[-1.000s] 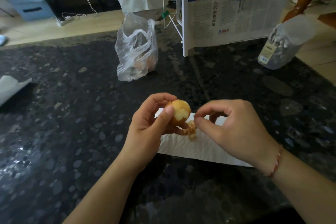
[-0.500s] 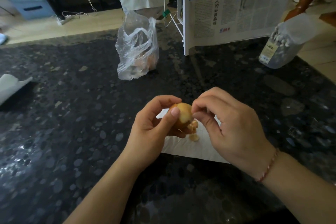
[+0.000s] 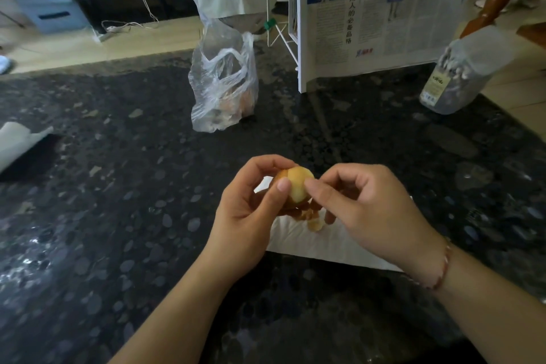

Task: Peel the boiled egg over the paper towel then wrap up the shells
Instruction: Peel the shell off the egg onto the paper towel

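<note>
The boiled egg (image 3: 299, 186) sat just above the near end of the white paper towel (image 3: 331, 242), held in the left hand (image 3: 251, 216), whose thumb and curled fingers pinched it from both sides; a pale peeled patch faced the camera, with tan shell left at its top and back. The right hand (image 3: 366, 210) had its thumb tip pressed against the egg's right flank, fingers bent behind; whether a flake was caught between them could not be told. Shell fragments (image 3: 313, 220) lay on the towel right below the egg.

To do this step well, I judged, the thumb should slide under the shell's edge with the membrane and lift in broad pieces, the left hand turning the egg and keeping it over the towel so that the bits fall there.

Against half a second earlier, the right hand had drawn slightly rightward and uncovered more of the egg; a second earlier it had been pinching apart from it. The clear plastic bag (image 3: 221, 91) stood well behind on the dark speckled countertop (image 3: 118, 216).
</note>
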### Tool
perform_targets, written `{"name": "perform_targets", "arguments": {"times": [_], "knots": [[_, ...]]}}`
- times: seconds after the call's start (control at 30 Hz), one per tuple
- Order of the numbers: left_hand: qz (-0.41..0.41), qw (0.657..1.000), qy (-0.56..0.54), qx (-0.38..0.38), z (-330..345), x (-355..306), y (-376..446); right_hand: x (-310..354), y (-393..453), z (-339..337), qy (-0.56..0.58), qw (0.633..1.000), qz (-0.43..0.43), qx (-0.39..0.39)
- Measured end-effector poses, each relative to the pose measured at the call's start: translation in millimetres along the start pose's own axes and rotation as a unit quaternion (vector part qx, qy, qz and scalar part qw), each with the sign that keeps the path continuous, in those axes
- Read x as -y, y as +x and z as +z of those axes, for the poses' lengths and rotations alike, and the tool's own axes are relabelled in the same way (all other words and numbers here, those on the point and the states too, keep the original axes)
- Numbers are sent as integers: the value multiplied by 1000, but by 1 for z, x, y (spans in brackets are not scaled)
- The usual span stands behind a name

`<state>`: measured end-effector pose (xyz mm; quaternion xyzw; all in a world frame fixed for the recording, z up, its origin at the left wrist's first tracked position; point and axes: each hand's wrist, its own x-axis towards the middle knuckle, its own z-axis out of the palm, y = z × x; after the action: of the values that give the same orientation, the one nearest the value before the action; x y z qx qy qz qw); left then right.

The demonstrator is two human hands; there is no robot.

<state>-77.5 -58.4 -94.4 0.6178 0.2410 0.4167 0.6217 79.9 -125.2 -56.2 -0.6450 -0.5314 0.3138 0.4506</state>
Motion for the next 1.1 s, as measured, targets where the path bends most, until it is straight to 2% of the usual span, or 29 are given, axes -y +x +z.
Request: {"name": "perform_targets", "arguments": {"times": [0.27, 0.63, 0.83, 1.0, 1.1], "knots": [[19, 1000, 10, 18, 2, -2, -1, -5, -2, -1, -106, 994, -12, -30], [36, 999, 32, 23, -1, -2, 2, -2, -3, -1, -18, 1000, -21, -8], [27, 999, 44, 11, -4, -3, 1, -4, -3, -1, -36, 999, -21, -2], [44, 989, 141, 0, -7, -2, 0, -5, -3, 1, -35, 999, 2, -11], [39, 991, 125, -2, -7, -1, -1, -3, -3, 1, -49, 998, -13, -24]]}}
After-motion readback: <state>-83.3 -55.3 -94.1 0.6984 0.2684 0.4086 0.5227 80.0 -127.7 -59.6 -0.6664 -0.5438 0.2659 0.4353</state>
